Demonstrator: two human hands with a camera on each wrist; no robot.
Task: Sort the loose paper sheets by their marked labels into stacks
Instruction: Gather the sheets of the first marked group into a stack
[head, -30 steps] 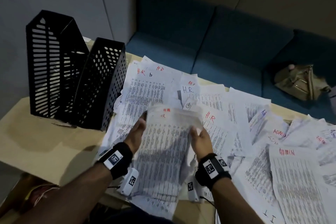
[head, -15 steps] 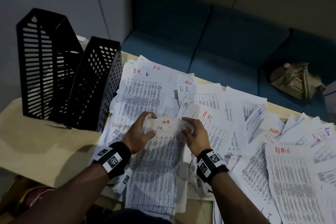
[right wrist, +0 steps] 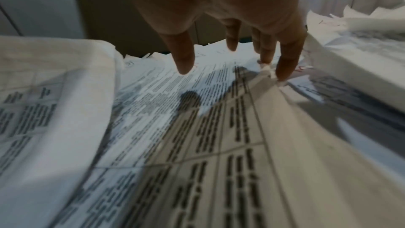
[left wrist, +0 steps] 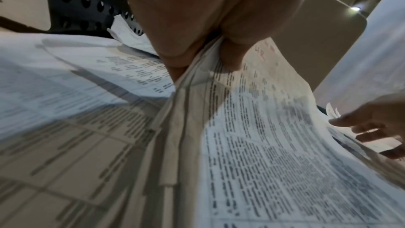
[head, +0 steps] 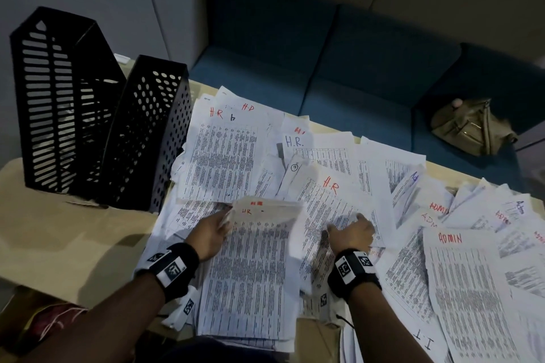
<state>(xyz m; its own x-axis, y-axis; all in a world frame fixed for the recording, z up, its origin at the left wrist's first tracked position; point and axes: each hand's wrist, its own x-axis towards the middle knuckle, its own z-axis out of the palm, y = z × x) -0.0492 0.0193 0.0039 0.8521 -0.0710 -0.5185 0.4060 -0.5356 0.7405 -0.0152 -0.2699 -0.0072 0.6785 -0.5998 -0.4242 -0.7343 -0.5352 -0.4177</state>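
Observation:
A stack of printed sheets marked HR (head: 253, 268) lies near the table's front edge, in front of me. My left hand (head: 219, 228) pinches the stack's upper left edge; in the left wrist view the left hand (left wrist: 197, 55) has its thumb on top of the HR stack (left wrist: 252, 127) and fingers beneath. My right hand (head: 351, 225) hovers open, fingers spread, over a loose sheet marked H.R (head: 333, 200) just right of the stack. In the right wrist view the right hand (right wrist: 232, 68) has straight fingertips close above that loose sheet (right wrist: 175, 110).
Two black perforated file holders (head: 67, 103) (head: 147, 138) stand at the back left on the brown table (head: 59, 239). More HR sheets (head: 224, 156) lie beyond my hands, ADMIN sheets (head: 466, 289) to the right. A blue sofa (head: 339, 74) with a tan bag (head: 469, 127) lies behind.
Both hands lowered the HR stack onto the table. The right hand then let go of it and moved right over the loose H.R sheet; the left still holds the stack's edge.

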